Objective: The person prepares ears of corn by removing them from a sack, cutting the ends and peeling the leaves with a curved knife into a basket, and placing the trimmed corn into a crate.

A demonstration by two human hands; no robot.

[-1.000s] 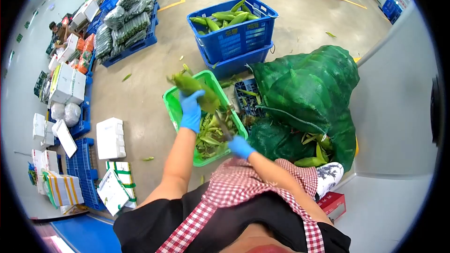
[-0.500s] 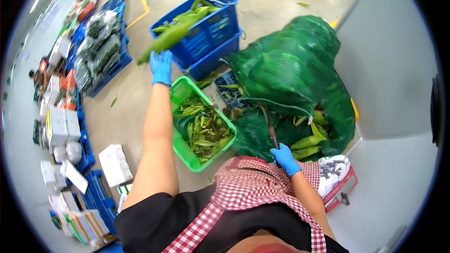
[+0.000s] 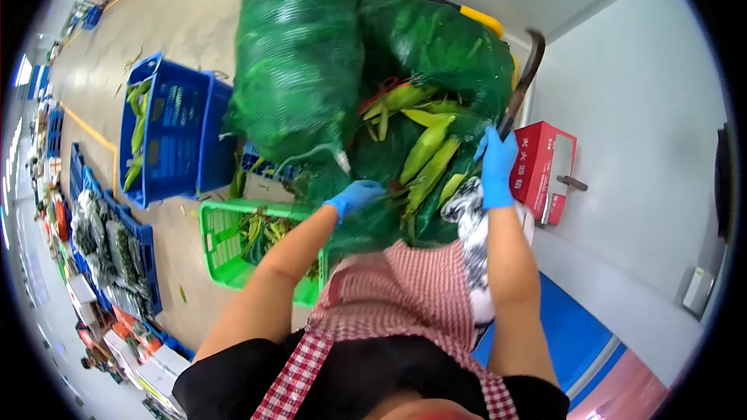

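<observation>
My right hand (image 3: pixel 498 163), in a blue glove, is closed around the handle of a sickle (image 3: pixel 524 82), its dark curved blade pointing up and away. My left hand (image 3: pixel 356 198), also gloved in blue, is over loose green mesh, just left of the corn. Its fingers are blurred against the mesh, so I cannot tell whether they grip it. Several ears of corn in green husks (image 3: pixel 426 152) lie in the opening of a green mesh bag (image 3: pixel 455 47) between my hands. A second, full mesh bag (image 3: pixel 299 54) lies beyond my left hand.
A green crate (image 3: pixel 222 245) with husk scraps stands left of me. Farther left, blue crates (image 3: pixel 175 132) are stacked, with corn in the top one. A red box (image 3: pixel 541 175) sits by the grey wall on the right. Behind the bags runs a yellow-black bar (image 3: pixel 482 19).
My left hand has come back from the blue crate to the mesh; the ear of corn at its fingers has left it. My view has turned right. The sickle stays in my right hand.
</observation>
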